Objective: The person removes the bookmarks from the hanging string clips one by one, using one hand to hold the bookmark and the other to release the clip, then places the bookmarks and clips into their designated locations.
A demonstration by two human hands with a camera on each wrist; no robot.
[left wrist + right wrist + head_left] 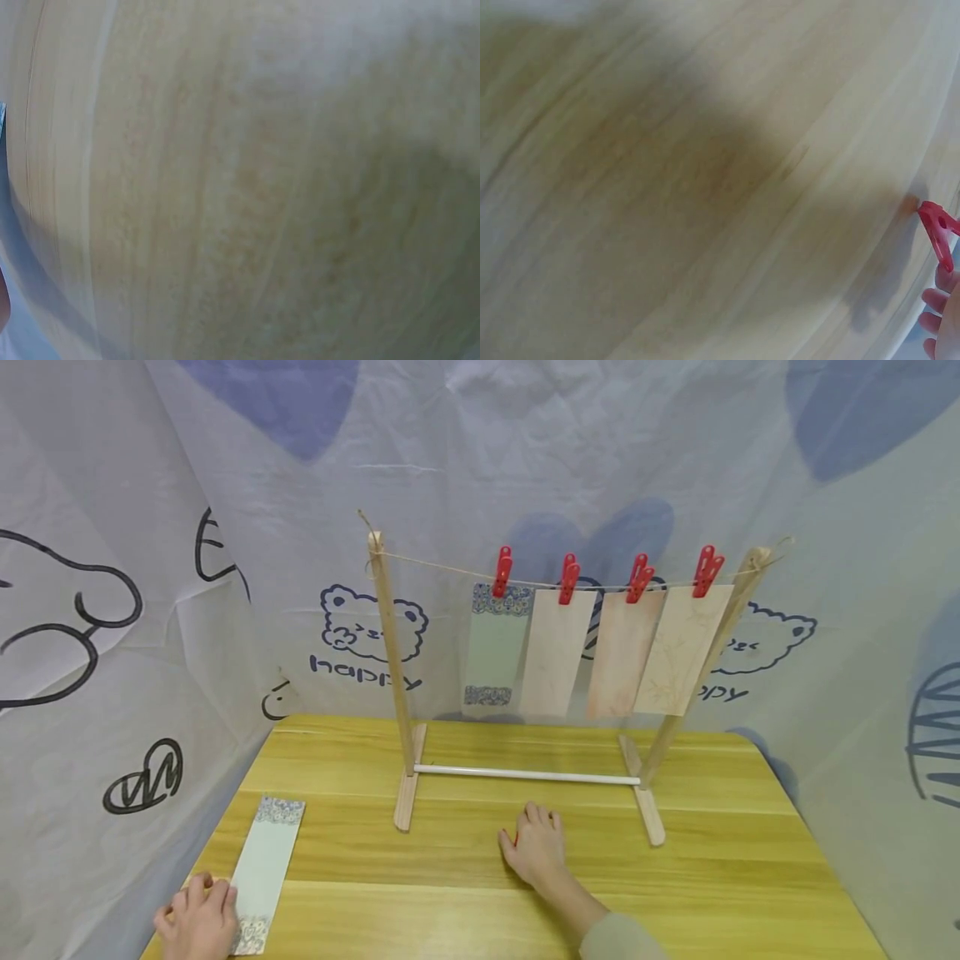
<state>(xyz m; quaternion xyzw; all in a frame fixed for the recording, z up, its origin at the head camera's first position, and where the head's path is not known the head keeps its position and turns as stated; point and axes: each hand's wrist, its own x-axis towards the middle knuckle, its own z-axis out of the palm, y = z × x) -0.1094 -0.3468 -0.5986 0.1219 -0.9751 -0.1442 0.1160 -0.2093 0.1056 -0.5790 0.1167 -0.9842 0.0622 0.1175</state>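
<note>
My right hand is low over the middle of the table, fingers bent, and grips a red clothespin that is mostly hidden under it in the head view. At the lower left, my left hand rests with loosely bent fingers along the left edge of a paper bookmark. This pale green strip has blue patterned ends and lies on the table. Only a sliver of the left hand shows in the left wrist view.
A wooden rack with a white crossbar stands at the back. From its string hang several paper strips, a patterned bookmark among them, each under a red clothespin. A printed cloth surrounds the wooden table.
</note>
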